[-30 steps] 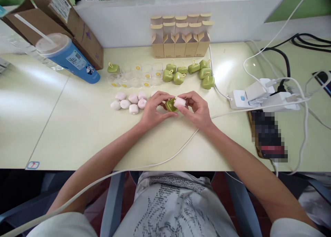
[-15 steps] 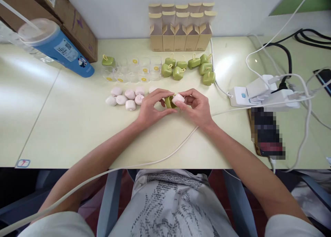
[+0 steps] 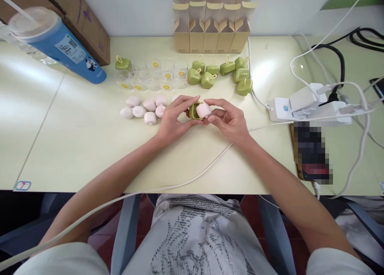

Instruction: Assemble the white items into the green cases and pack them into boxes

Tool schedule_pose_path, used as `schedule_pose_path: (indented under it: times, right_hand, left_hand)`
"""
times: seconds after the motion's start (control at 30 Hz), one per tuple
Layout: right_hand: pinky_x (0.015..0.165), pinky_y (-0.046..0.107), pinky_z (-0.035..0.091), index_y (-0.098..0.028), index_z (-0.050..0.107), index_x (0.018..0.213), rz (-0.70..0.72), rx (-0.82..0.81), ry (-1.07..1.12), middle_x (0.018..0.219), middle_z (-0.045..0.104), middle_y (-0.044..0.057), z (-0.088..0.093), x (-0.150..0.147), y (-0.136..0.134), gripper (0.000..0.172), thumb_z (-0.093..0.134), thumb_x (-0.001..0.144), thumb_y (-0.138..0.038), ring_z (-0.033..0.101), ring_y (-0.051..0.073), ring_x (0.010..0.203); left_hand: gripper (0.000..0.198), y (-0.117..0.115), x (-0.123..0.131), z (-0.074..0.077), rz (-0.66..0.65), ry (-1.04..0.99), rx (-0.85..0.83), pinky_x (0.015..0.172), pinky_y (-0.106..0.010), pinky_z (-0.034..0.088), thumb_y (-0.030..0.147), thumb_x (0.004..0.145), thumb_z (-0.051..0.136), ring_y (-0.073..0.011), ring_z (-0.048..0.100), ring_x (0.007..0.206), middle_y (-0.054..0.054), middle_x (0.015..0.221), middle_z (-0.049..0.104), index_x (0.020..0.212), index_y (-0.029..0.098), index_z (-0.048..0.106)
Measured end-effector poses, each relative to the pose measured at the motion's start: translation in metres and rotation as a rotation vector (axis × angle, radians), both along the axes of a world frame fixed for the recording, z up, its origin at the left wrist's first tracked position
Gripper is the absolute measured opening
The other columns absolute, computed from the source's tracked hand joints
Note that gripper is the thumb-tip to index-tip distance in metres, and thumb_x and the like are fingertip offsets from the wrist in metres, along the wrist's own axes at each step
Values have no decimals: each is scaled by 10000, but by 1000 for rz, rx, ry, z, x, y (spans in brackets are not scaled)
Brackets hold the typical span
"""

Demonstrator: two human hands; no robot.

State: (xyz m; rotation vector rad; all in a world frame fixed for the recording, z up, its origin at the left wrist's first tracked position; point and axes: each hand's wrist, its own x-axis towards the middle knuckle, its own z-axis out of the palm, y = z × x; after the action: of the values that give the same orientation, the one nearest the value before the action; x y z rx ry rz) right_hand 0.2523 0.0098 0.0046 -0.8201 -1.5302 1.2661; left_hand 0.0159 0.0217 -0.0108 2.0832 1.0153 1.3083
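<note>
My left hand [image 3: 173, 119] is closed around a hollow green case [image 3: 193, 111], with its open side facing right. My right hand [image 3: 230, 121] pinches a pale pink rounded block [image 3: 203, 110] at the mouth of that case. The block overlaps the opening, and I cannot tell how far inside it sits. Left of my left hand lies a group of similar pink blocks [image 3: 150, 118], one partly hidden behind the fingers. Beyond my hands are several green cases with yellow loops [image 3: 207, 80] and rows of clear plastic cups [image 3: 152, 81], some with round yellow stickers.
Open cardboard boxes [image 3: 197, 42] stand in a row against the wall. A blue drink cup [image 3: 70, 49] is at the back left beside a brown carton [image 3: 87, 25]. At right are a white power strip [image 3: 279, 111], tangled cables and a phone [image 3: 312, 151]. A white cable [image 3: 207, 171] crosses the table front.
The pink block has turned and shows more of its face. My right thumb has slid lower, off its front. The whole view has tilted slightly.
</note>
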Motion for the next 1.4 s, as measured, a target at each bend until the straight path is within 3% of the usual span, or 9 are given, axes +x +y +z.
schedule_pose_path:
  times: [0.17, 0.3, 0.47, 0.6, 0.7, 0.87, 1.1, 1.4]
  right_hand:
    - [942, 431, 763, -373, 766, 1527, 44, 100, -89, 1390, 680, 80, 0, 8, 4, 652, 855, 968, -696, 802, 194, 922]
    - [1034, 446, 733, -412, 776, 1525, 47, 268, -227, 1480, 679, 86, 2, 12, 5, 504, 752, 1070, -628, 781, 243, 1159]
    - [1044, 467, 729, -381, 798, 1449, 46, 350, -268, 1481, 710, 98, 7, 10, 2, 408, 705, 1109, -585, 753, 277, 1275]
    - [994, 431, 735, -342, 763, 1380, -59, 355, -255, 1331, 676, 100, 7, 5, 0, 423, 753, 1069, -628, 734, 255, 1189]
    - [974, 413, 726, -334, 740, 1321, -93, 338, -261, 1301, 600, 90, 4, 3, -2, 476, 813, 1007, -684, 709, 248, 1173]
    - [972, 451, 726, -345, 760, 1305, -62, 371, -257, 1349, 589, 98, 2, 2, -3, 442, 826, 1004, -664, 719, 254, 1145]
    - [970, 523, 733, -336, 802, 1223, -130, 438, -249, 1375, 693, 124, 8, -2, -9, 415, 863, 969, -659, 750, 322, 1204]
    - [940, 501, 755, -319, 786, 1240, -223, 580, -269, 1352, 723, 111, 3, -7, -11, 257, 870, 1020, -422, 776, 298, 1213]
  left_hand:
    - [670, 0, 2, -1, -82, -164, -131, 981, -400, 683, 656, 872, 964, -260, 804, 1206, -105, 1344, 794, 1331, 279, 655]
    - [562, -5, 4, 5, -165, -189, -231, 1063, -460, 694, 632, 906, 944, -270, 808, 1254, -116, 1324, 816, 1115, 270, 568]
    - [418, -10, 4, 11, -154, -117, -185, 1072, -488, 711, 622, 1014, 828, -329, 688, 1503, -166, 1543, 731, 1067, 253, 638]
    - [299, -11, 4, 12, 17, -40, 89, 995, -449, 741, 505, 1003, 873, -285, 762, 1334, -129, 1439, 755, 1136, 261, 762]
    - [158, -13, 6, 14, 7, -32, 191, 966, -400, 746, 374, 1040, 844, -235, 813, 1189, -92, 1273, 820, 1145, 263, 807]
    - [161, -20, 12, 15, 9, -96, 163, 917, -347, 758, 363, 1069, 798, -221, 841, 1164, -99, 1229, 857, 1167, 237, 814]
    - [184, -23, 12, 24, 53, -61, 171, 842, -327, 761, 409, 1041, 809, -220, 849, 1117, -89, 1204, 870, 1087, 231, 803]
    - [158, -25, 16, 29, 22, -186, 138, 855, -338, 752, 343, 983, 867, -226, 863, 1094, -86, 1169, 871, 1028, 217, 783]
